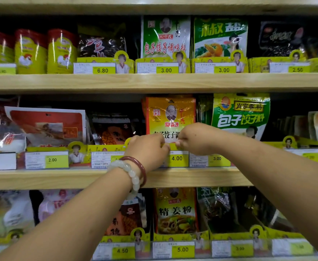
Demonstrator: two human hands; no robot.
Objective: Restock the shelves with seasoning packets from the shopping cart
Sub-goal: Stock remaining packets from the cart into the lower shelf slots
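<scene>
The left hand [147, 149] and the right hand [196, 139] meet at the centre of the frame, knuckles toward the camera; the fingers of each are curled and pinch the top edge of a yellow display tray [171, 147] on the middle shelf [60, 178]; the two hands are just beside each other, not touching. A red bangle [142, 167] and a white bead bracelet [130, 173] sit on the left wrist.

In this tray stands the orange seasoning packet [170, 114], upright, its long axis vertical, printed face toward the camera; its lower part is hidden behind the hands and the tray front; more packets of the same colour show just behind it. A price tag "4.00" [177, 158] is on the tray front below the hands.

To the right a green packet [241, 114] stands upright in the next tray, close beside the orange one with a dark narrow gap between; to the left a dark packet [113, 130] sits lower in its tray. Above the orange packet there is only little room under the upper shelf [154, 82]. In the lower centre, a yellow ginger powder packet [175, 210] stands on the lowest shelf.
</scene>
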